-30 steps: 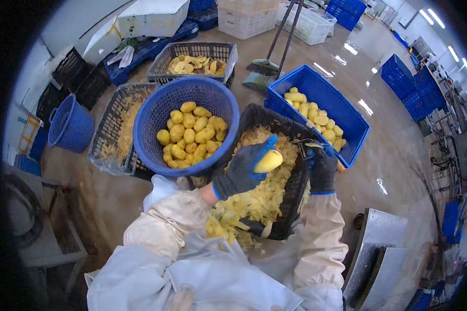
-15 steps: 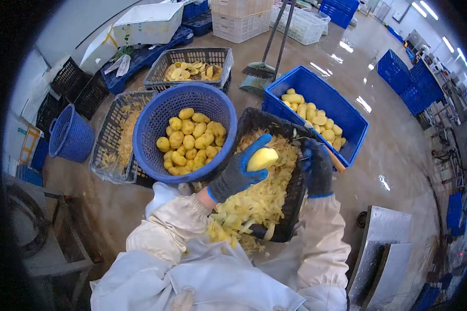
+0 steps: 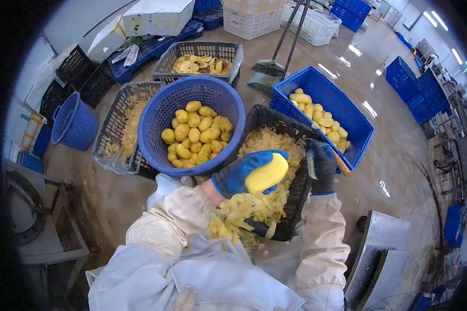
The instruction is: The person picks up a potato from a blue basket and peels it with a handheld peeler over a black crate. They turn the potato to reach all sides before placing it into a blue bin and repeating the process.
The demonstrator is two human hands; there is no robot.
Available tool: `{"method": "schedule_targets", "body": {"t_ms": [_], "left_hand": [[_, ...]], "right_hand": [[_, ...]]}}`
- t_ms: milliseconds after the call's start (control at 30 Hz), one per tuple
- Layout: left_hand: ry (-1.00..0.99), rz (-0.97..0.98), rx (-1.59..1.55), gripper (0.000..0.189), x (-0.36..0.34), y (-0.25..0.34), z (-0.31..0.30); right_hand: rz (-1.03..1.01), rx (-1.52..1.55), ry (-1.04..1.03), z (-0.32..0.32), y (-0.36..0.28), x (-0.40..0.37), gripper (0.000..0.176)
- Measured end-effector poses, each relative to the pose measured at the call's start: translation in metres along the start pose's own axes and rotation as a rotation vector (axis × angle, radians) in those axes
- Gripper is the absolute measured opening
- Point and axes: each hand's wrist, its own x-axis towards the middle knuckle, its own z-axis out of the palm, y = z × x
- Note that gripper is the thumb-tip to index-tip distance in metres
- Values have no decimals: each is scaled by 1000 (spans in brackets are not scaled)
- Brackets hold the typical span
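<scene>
Lower and flatter than half a second ago: peeled potato, now lying lengthwise in left hand, fingers curled round it, above black crate of peelings. Right hand just beside, fingers wrapped on peeler. Counted: one potato held, one peeler, two gloved hands, two round blue baskets, one blue tub of peeled potatoes.

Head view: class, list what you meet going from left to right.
Small blue plastic basket, large round blue basket of yellow potatoes, left hand gripping peeled yellow potato, dark-gloved right hand holding a peeler, stacked blue plastic crates.
</scene>
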Motion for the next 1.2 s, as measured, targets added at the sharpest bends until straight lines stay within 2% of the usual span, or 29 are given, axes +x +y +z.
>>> {"method": "schedule_targets", "body": {"t_ms": [33, 100, 133, 167, 200, 233, 267, 300, 367, 400, 433, 500, 533, 567, 633, 667, 700, 767, 833, 900, 933, 967, 1000, 1033, 1067, 1100, 1133, 1167, 1200], "left_hand": [[-3, 1, 6, 47, 3, -4, -4], [115, 46, -149, 49, 15, -16, -20], [21, 26, -97, 50, 16, -12, -25], [23, 25, -99, 50, 13, -11, -21], [-18, -1, -118, 49, 8, -9, -12], [-60, -23, -139, 48, 4, -9, -6], [-98, -25, -133, 50, 6, -9, -7], [-98, -23, -130, 50, 7, -7, -6], [214, 9, -341, 53, 12, 0, -2], [204, 35, -310, 52, 10, 0, -11], [205, 39, -310, 52, 9, 0, -14], [-38, 34, -228, 47, 8, -2, -18], [74, -19, -274, 43, 8, -9, -19], [75, -22, -277, 43, 9, -13, -20], [80, -50, -249, 41, 11, -15, -22], [112, -14, -325, 41, 14, -13, -21], [111, -7, -328, 41, 16, -11, -24], [135, 55, -484, 41, 17, -5, -26], [180, 62, -384, 42, 12, -7, -23], [58, -33, -255, 42, 11, -16, -33], [77, -75, -148, 41, 6, -16, -21], [120, -2, -34, 42, 2, -16, -1], [155, -28, -89, 44, 3, -15, -2], [189, -53, -145, 45, 6, -12, -4], [134, -26, -295, 48, 11, -10, -18], [79, 2, -443, 50, 16, -9, -31], [209, -6, -559, 53, 17, -5, -25], [211, -3, -560, 53, 17, -4, -21], [85, 31, -448, 53, 16, -4, -17]], "right_hand": [[-6, 1, 4, 2, -10, 0, 9], [541, 870, -19, 10, -55, -4, 6], [762, 523, -289, 11, -66, -10, 4], [765, 523, -290, 11, -36, -8, 4], [299, 170, -116, 10, 17, -6, 4], [-167, -186, 55, 10, 22, 0, 5], [-15, -145, 5, -6, 20, 1, 5], [-18, -142, 5, -11, 20, -2, 5], [438, 652, 19, 1, -40, 1, 7], [643, 529, -26, 11, -68, -4, 11], [642, 529, -29, 23, -77, -12, 11], [618, 350, -245, 40, -86, -25, 16], [537, 449, -120, 35, -69, -20, 16], [541, 448, -119, 21, -44, -13, 16], [151, 16, 10, -2, -5, 0, 16], [104, -73, 32, 5, -45, 0, 13], [100, -74, 25, 18, -65, -11, 13], [461, 438, -195, 41, -86, -31, 11], [504, 406, -281, 43, -80, -34, 9], [548, 368, -363, 37, -61, -31, 8], [309, 232, -154, 26, -40, -15, 9], [69, 95, 54, 22, -35, -7, 12], [66, 97, 59, 19, -34, -7, 12], [315, 283, 46, 18, -43, -6, 12], [568, 464, 22, 16, -53, -5, 12], [568, 462, 14, 20, -64, -10, 12], [564, 495, -148, 30, -77, -21, 12], [558, 526, -310, 37, -84, -29, 13], [560, 525, -315, 42, -85, -32, 13]]}}
